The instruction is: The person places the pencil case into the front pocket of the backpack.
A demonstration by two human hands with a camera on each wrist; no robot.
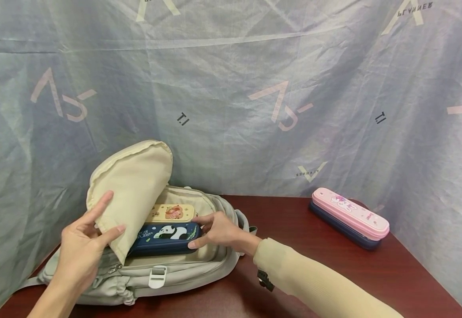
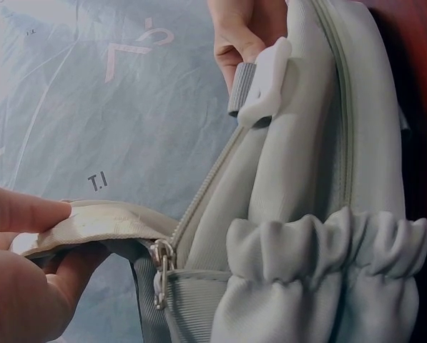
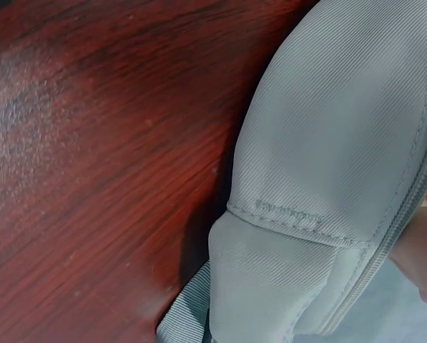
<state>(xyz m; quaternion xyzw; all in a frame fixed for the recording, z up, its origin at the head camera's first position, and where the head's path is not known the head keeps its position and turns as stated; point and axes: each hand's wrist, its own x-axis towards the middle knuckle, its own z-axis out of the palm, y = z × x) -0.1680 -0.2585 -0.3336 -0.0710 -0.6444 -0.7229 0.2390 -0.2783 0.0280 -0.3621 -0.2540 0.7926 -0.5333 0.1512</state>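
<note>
Showing in the head view, the left hand has its grip clamped on the cream-lined flap, which stands raised from the grey-green backpack lying on the reddish desk. The right hand has its grip closed on the right end of the navy panda case, inside the opened backpack. Just beyond it lies a yellow case. Well apart, toward the right, a pink case sits on a dark blue case. A printed curtain hangs behind.

From the left wrist, fingers and thumb pinch the flap's edge near two zip pulls; a white buckle and a gathered side pocket show too.

On the right wrist view, the backpack's side fills the middle, and the right hand shows only partly at the edge; its hold cannot be told there.
</note>
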